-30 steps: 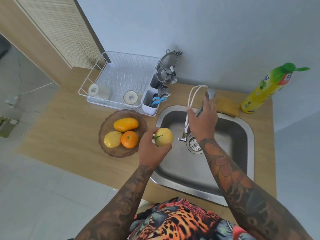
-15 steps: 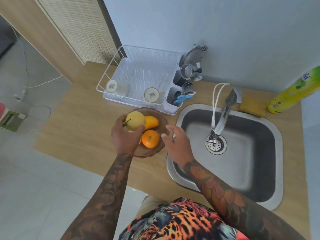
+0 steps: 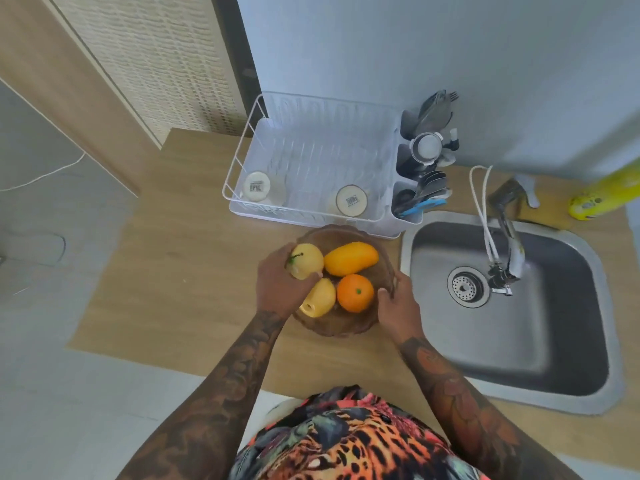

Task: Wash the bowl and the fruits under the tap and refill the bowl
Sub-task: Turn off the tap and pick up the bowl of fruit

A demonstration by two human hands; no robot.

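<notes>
Left hand (image 3: 277, 289) grips pale yellow fruit (image 3: 306, 260) over brown bowl (image 3: 332, 327); right hand (image 3: 398, 306) grasps bowl rim. Bowl sits on wooden counter (image 3: 180, 265), between steel sink (image 3: 519, 341) and tiled floor (image 3: 52, 393).

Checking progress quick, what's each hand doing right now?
Left hand: fingers curled round the yellow pear, held over the bowl.
Right hand: grips the bowl's right rim, nothing else held.

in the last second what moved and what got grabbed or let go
The left hand carried the yellow apple from over the sink back to the bowl, keeping its grip. The right hand let go of the tap and now holds the bowl's rim. The other fruits stayed put.
</notes>
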